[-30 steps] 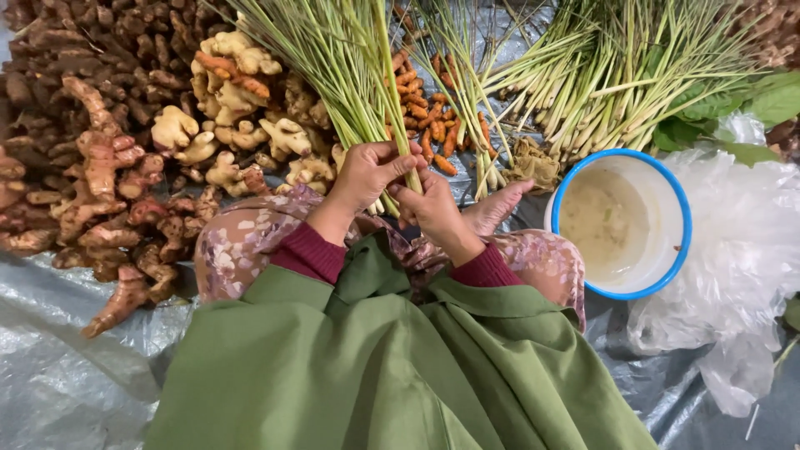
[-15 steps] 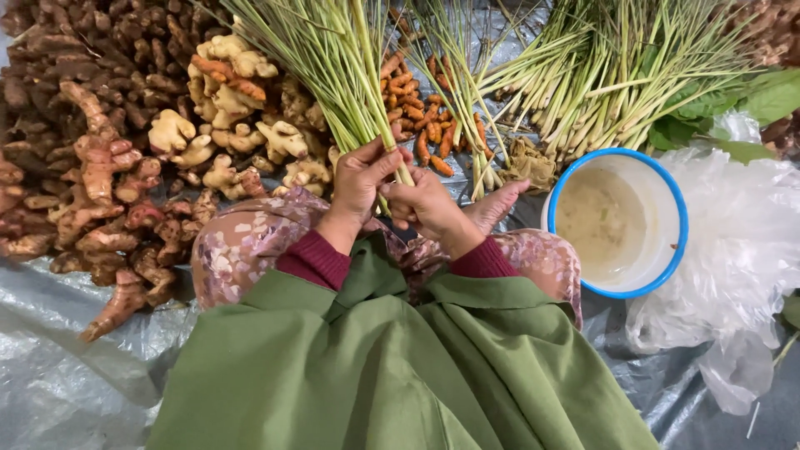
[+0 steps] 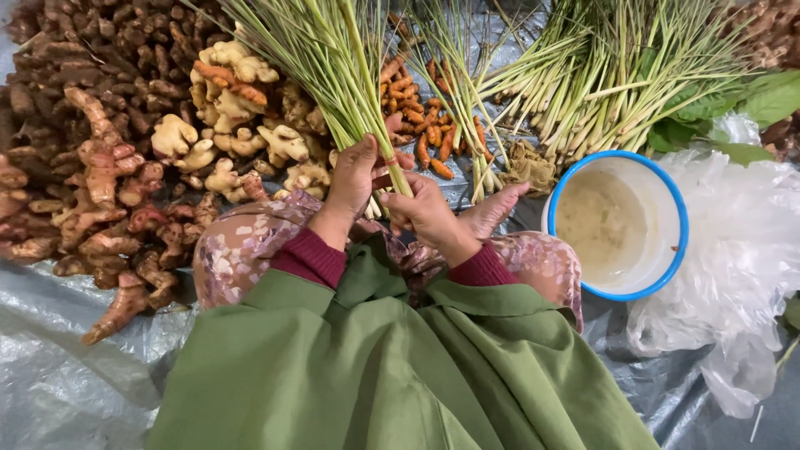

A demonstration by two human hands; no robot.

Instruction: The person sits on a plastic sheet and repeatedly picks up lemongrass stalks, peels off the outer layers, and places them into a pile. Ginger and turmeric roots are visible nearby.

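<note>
Blue-rimmed bowl (image 3: 658,179) of pale liquid (image 3: 602,221)

pretty boxed in: ginger pile (image 3: 125,175) left, blue-rimmed bowl (image 3: 618,223) right, lemongrass (image 3: 617,83) ahead; only open tarp (image 3: 50,383) near-left.

The person wore a broad olive-green shawl (image 3: 392,367) that draped in soft folds over the chest and lap. Maroon ribbed cuffs (image 3: 310,257) showed at both wrists, and a pink floral-print garment (image 3: 237,250) covered the knees beneath.
</note>
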